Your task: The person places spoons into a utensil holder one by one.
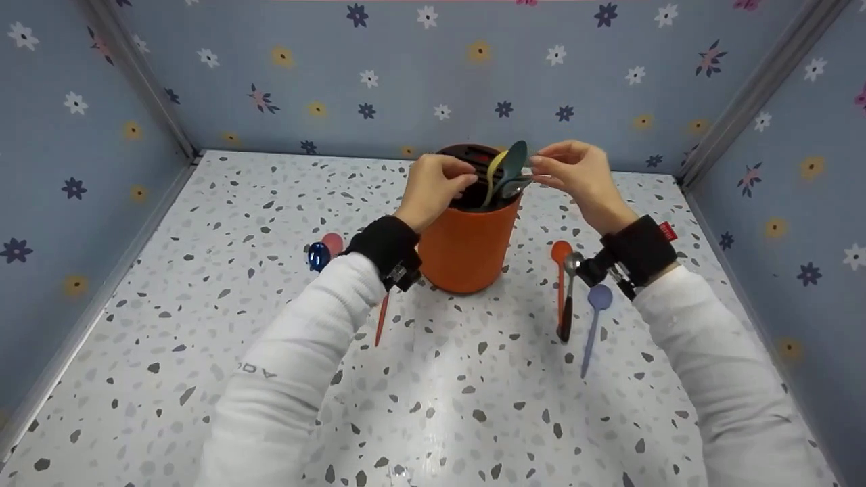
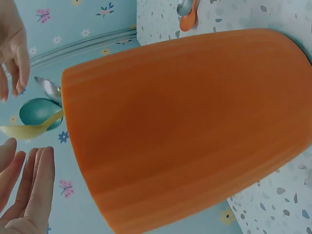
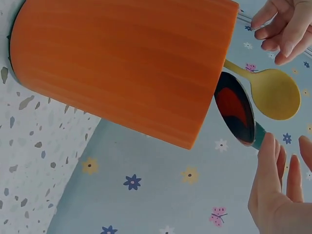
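An orange utensil pot [image 1: 467,250] stands upright on the speckled table. From its top stick out a yellow spoon [image 3: 277,95], a dark green spoon [image 1: 516,159] and a shiny metal spoon [image 3: 235,109] that reflects the orange. My left hand [image 1: 436,186] hovers over the pot's left rim with loosely bent fingers; the left wrist view shows nothing between them. On the other side, my right hand [image 1: 578,176] is beside the green and metal spoons, its fingertips close to them. Whether they touch is unclear. The spoons' lower parts are hidden inside the pot.
Right of the pot lie an orange spoon [image 1: 561,253], a metal spoon with a dark handle [image 1: 567,318] and a purple spoon [image 1: 599,297]. To the left are a blue spoon head [image 1: 318,257] and a pink one [image 1: 333,243], partly behind my sleeve. Flowered panels [image 1: 406,81] enclose the table.
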The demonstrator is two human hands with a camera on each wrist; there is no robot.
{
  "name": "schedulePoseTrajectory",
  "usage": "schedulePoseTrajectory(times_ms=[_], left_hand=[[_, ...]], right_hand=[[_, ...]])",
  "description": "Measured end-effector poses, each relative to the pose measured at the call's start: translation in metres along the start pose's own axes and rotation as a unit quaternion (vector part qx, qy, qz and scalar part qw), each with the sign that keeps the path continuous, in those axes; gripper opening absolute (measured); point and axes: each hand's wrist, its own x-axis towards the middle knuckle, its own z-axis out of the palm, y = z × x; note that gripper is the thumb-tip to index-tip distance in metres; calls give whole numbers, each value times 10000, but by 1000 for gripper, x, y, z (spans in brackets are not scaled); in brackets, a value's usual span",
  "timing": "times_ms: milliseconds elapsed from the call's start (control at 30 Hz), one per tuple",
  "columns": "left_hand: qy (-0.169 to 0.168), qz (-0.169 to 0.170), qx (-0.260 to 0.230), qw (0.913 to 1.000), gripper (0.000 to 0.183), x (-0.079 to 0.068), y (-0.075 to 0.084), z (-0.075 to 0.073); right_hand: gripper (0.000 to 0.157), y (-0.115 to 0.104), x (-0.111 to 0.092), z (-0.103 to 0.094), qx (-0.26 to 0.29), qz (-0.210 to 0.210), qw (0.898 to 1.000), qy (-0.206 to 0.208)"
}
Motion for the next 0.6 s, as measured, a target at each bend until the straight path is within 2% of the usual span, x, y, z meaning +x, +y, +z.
schedulePoseTrajectory(times_ms=[233, 433, 600], left_hand=[[309, 185, -155, 9992, 21, -12, -10, -21], [610, 122, -340, 9975, 22, -23, -24, -36], [784, -64, -379, 9962, 20, -32, -38, -46]], right_hand=[[18, 11, -7, -11, 147, 29, 9998, -152], [15, 22, -15, -16, 188, 82, 9995, -259], [19, 32, -26, -18, -63, 320, 9989, -329]])
